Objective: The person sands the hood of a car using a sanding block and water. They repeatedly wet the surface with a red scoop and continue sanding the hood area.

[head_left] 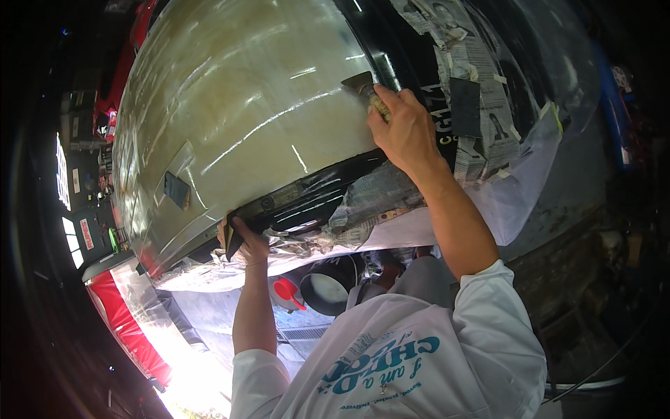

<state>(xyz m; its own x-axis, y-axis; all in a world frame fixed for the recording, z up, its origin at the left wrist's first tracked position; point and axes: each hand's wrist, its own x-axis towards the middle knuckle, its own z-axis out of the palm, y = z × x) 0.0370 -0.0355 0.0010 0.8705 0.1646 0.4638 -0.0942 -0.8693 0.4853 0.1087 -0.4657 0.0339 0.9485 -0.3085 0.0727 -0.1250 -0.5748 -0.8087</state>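
My right hand (406, 133) grips the handle of a putty knife (359, 82). Its dark blade rests at the edge of a glossy, pale olive car panel (265, 77), beside the black border strip. Down at the panel's near left edge, my left hand (246, 244) is closed round a dark, flat, pointed piece (229, 236). Whether that piece is a separate tool or the end of the black trim (279, 197) I cannot tell. A small dark rectangular pad (177, 190) lies on the panel beyond my left hand.
Newspaper masking (481, 63) and clear plastic sheeting (513, 181) cover the car's right side. A dark sheet (465, 107), like sandpaper, lies on the newspaper. Below the near edge stand a black bucket (324, 290) of whitish liquid and a red dipper (287, 290). Red cloth (125, 318) hangs at lower left.
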